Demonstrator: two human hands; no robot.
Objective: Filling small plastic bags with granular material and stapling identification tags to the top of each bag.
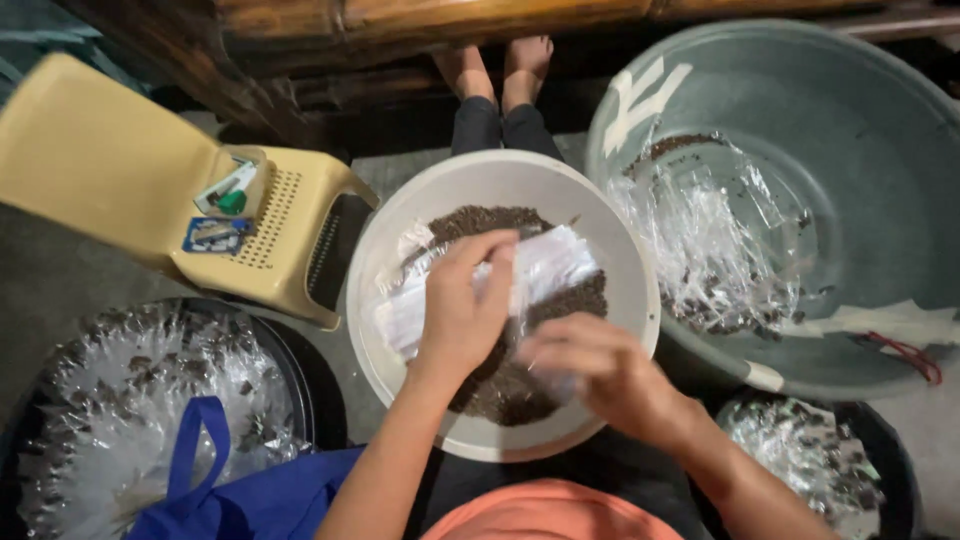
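Bagging from the white bowl [620,250]

My left hand [462,310] and right hand [600,370] both grip 1 clear plastic bag [550,262]; I judge much dark material [510,385] remains.

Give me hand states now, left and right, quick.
Left hand: closed, fingers pinching a clear plastic bag over the white basin.
Right hand: closed on the same bag's lower end.

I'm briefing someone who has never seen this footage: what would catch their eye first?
Dead centre, a white basin of dark brown bits, where the left hand and right hand work clear plastic bags. Upper right, a big grey tub holds more crumpled bags. At left, a yellow stool lies tipped over.
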